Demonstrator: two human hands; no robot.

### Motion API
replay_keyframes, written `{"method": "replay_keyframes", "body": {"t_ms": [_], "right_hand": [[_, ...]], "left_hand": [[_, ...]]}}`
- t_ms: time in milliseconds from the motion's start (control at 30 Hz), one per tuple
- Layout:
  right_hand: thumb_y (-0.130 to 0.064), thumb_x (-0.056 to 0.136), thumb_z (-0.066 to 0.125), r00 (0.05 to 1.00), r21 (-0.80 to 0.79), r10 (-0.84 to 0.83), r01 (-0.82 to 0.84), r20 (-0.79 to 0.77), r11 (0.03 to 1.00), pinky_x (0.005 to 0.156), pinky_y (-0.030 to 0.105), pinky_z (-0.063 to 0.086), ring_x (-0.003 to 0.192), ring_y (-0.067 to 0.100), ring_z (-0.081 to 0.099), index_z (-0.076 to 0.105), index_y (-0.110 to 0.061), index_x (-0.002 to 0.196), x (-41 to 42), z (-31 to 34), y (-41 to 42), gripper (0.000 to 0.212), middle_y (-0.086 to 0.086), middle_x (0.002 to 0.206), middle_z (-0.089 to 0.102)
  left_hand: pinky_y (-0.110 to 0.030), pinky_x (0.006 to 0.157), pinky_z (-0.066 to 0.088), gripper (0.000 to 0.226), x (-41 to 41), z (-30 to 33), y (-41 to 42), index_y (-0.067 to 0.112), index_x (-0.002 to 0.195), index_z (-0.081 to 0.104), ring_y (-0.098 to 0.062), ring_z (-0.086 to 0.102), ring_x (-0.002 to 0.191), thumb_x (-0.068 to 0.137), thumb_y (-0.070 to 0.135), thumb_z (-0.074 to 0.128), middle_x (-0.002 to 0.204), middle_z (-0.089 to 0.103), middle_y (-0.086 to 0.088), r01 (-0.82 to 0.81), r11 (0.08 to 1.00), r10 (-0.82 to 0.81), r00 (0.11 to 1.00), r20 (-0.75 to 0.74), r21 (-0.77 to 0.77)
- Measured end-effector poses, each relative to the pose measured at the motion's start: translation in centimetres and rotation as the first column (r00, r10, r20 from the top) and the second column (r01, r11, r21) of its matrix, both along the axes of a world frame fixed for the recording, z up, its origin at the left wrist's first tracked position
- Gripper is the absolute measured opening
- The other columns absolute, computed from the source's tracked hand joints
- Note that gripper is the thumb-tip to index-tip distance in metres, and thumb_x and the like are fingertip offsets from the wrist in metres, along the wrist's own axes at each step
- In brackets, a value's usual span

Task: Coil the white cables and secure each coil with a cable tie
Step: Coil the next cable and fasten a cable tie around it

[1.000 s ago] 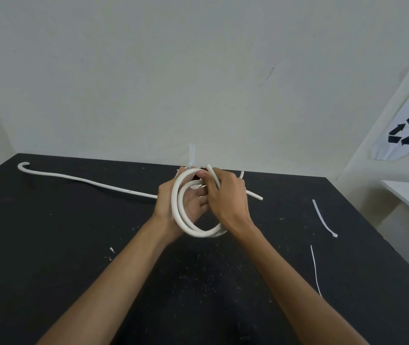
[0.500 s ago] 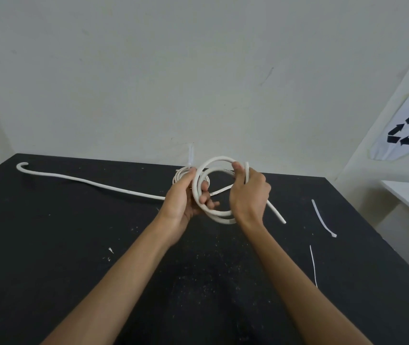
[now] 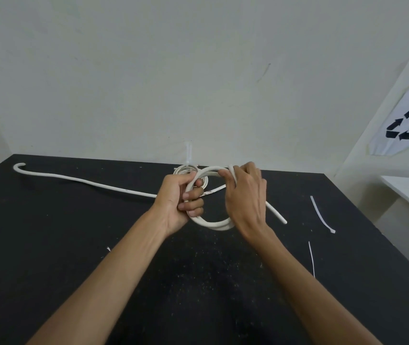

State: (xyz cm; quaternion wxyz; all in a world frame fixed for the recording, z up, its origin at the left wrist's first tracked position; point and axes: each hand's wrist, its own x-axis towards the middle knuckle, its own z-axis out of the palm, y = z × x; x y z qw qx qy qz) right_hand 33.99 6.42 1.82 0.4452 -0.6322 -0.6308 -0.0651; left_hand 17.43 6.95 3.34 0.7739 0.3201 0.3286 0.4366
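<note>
While hands grip coil (image 3: pixel 213 224), cable ties (image 3: pixel 321 215) lie right.

black table (image 3: pixel 49 245), white specks; pale wall (image 3: pixel 173 70); recycling-symbol sheet (image 3: pixel 402 125) on right wall.

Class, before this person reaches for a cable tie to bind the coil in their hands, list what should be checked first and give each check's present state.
1. Coil held: ok. The left hand grips its left side, the right hand its top right.
2. Cable fully wound: not ok. A long tail lies on the table to the left, and a short end sticks out to the right.
3. Tie within reach: ok. A cable tie lies to the right of the hands.
4. A hand free to take it: not ok. Both hold the coil.
5. Loops even: cannot tell. The hands cover parts.
</note>
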Motion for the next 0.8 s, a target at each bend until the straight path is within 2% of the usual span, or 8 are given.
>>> {"method": "replay_keyframes", "body": {"t_ms": [133, 233, 367, 467, 567, 633, 733, 800], "right_hand": [[-0.048, 0.112, 0.049, 0.989, -0.11, 0.132, -0.139, -0.065, 0.984, 0.053, 0.046, 0.037, 0.054, 0.025, 0.04, 0.047, -0.017, 0.077, 1.0, -0.6, 0.1, 0.047, -0.003, 0.062, 0.045], [-0.048, 0.111, 0.051, 0.97, -0.172, 0.238, -0.244, -0.056, 0.954, 0.05, 0.046, 0.034, 0.053, 0.02, 0.03, 0.046, -0.013, 0.077, 1.6, -0.9, -0.4, 0.049, 0.001, 0.056, 0.042], [-0.039, 0.112, 0.052, 0.954, -0.237, 0.293, -0.299, -0.061, 0.924, 0.052, 0.051, 0.037, 0.054, 0.023, 0.032, 0.049, -0.008, 0.084, 1.9, -1.1, -0.4, 0.042, 0.012, 0.061, 0.05], [-0.033, 0.113, 0.051, 0.94, -0.286, 0.336, -0.34, -0.064, 0.896, 0.052, 0.052, 0.037, 0.053, 0.025, 0.036, 0.047, -0.008, 0.09, 1.9, -1.1, -0.6, 0.035, 0.012, 0.064, 0.051], [-0.03, 0.113, 0.05, 0.927, -0.312, 0.368, -0.373, -0.077, 0.874, 0.048, 0.043, 0.035, 0.051, 0.022, 0.037, 0.046, -0.008, 0.096, 2.0, -1.0, -0.7, 0.029, 0.007, 0.064, 0.05], [-0.029, 0.113, 0.05, 0.923, -0.347, 0.378, -0.377, -0.067, 0.859, 0.047, 0.037, 0.035, 0.05, 0.02, 0.037, 0.045, -0.008, 0.099, 2.1, -1.0, -0.6, 0.026, 0.007, 0.065, 0.051], [-0.028, 0.114, 0.048, 0.913, -0.421, 0.406, -0.382, -0.036, 0.822, 0.051, 0.045, 0.045, 0.054, 0.022, 0.043, 0.046, -0.011, 0.105, 2.2, -1.0, -0.5, 0.02, 0.011, 0.073, 0.058], [-0.028, 0.114, 0.048, 0.911, -0.44, 0.412, -0.38, -0.025, 0.813, 0.052, 0.045, 0.049, 0.055, 0.021, 0.046, 0.047, -0.012, 0.106, 2.3, -0.8, -0.5, 0.018, 0.012, 0.075, 0.06]], "left_hand": [[-0.025, 0.045, 0.02, 0.033, 0.1, 0.5, 0.1, 0.012, 0.078, 0.057, -0.008, 0.016, 0.033, 0.108, 0.024, 0.047, 0.047, 0.025, 0.006, -0.045, 0.994, 0.065, 0.973, -0.22, 0.096], [-0.022, 0.042, 0.025, 0.031, -0.1, 0.5, 0.3, 0.008, 0.085, 0.062, -0.009, 0.019, 0.036, 0.109, 0.021, 0.048, 0.05, 0.027, 0.005, -0.052, 0.977, 0.132, 0.909, -0.396, 0.206], [-0.022, 0.042, 0.023, 0.03, 0.0, 0.2, 0.2, 0.004, 0.087, 0.065, -0.01, 0.019, 0.037, 0.108, 0.018, 0.048, 0.051, 0.026, 0.004, -0.075, 0.957, 0.2, 0.87, -0.45, 0.281], [-0.023, 0.043, 0.022, 0.032, 0.1, 0.0, 0.1, 0.003, 0.085, 0.069, -0.012, 0.02, 0.04, 0.106, 0.018, 0.049, 0.05, 0.027, 0.003, -0.079, 0.932, 0.258, 0.831, -0.492, 0.354], [-0.024, 0.041, 0.025, 0.036, 0.3, 0.2, 0.0, 0.004, 0.09, 0.074, -0.011, 0.026, 0.037, 0.108, 0.029, 0.055, 0.047, 0.032, 0.008, -0.062, 0.882, 0.347, 0.757, -0.554, 0.467], [-0.023, 0.039, 0.03, 0.029, 0.4, 0.4, 0.0, 0.012, 0.094, 0.074, -0.007, 0.036, 0.034, 0.108, 0.032, 0.057, 0.043, 0.039, 0.015, -0.016, 0.828, 0.412, 0.695, -0.589, 0.561], [-0.02, 0.037, 0.034, 0.025, 0.3, 0.5, 0.0, 0.019, 0.096, 0.075, -0.003, 0.047, 0.036, 0.108, 0.029, 0.056, 0.044, 0.046, 0.021, 0.076, 0.771, 0.457, 0.625, -0.633, 0.632], [-0.022, 0.039, 0.037, 0.024, 0.1, 0.3, 0.2, 0.02, 0.097, 0.075, -0.005, 0.045, 0.036, 0.108, 0.029, 0.055, 0.044, 0.045, 0.019, 0.1, 0.779, 0.425, 0.641, -0.639, 0.619]]}}
